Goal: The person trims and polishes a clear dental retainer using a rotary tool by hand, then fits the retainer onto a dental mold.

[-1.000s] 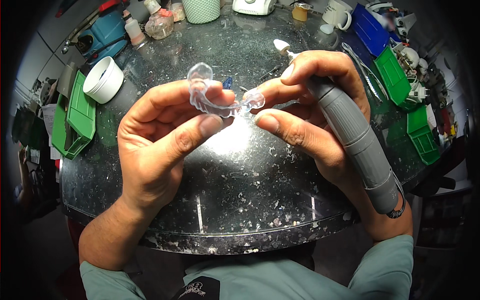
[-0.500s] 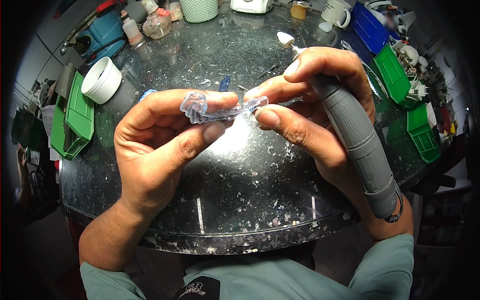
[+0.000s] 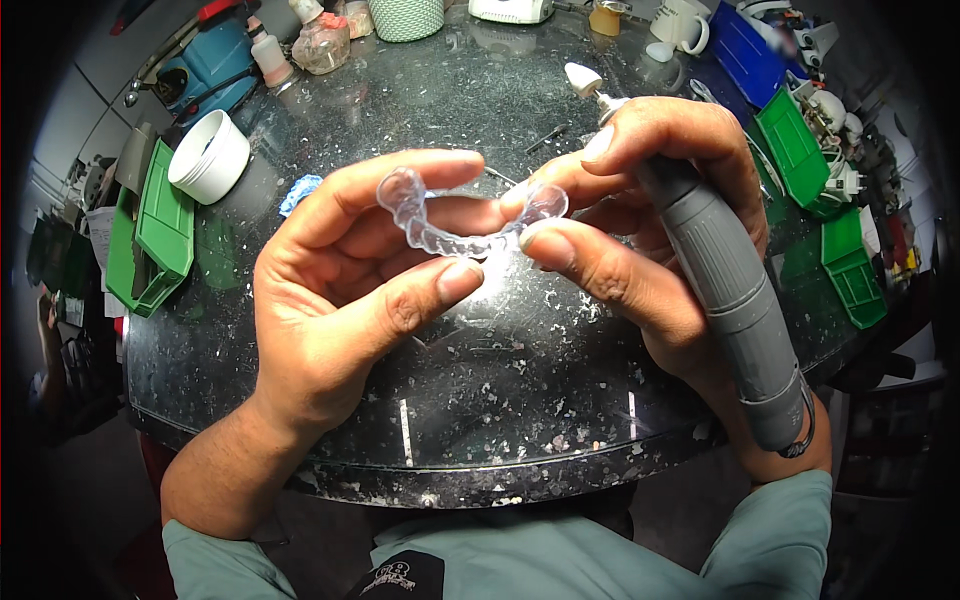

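Observation:
My left hand (image 3: pixel 320 300) grips a clear, U-shaped moulded dental tray (image 3: pixel 442 242) between thumb and fingers, over the table's middle. My right hand (image 3: pixel 635 290) pinches the tray's right side with thumb and forefinger, while also holding a thick grey rotary handpiece (image 3: pixel 725 310) along its palm. The handpiece's white conical tip (image 3: pixel 583 78) points away from me, clear of the tray. A crumpled light-blue piece (image 3: pixel 298 194) lies behind my left hand. A small thin metal bit (image 3: pixel 548 138) lies on the dark speckled table beyond my fingers.
Green bins (image 3: pixel 160 225) and a white round tub (image 3: pixel 208 157) stand at left, more green bins (image 3: pixel 850 270) and a blue bin (image 3: pixel 745 55) at right. Bottles (image 3: pixel 270 52), a woven basket (image 3: pixel 405 18) and a mug (image 3: pixel 675 25) line the dark table's (image 3: pixel 500 400) back.
The tray tipped nearly flat, then rose to face me as an open U. Both hands have shifted slightly right, the handpiece moving along with my right hand.

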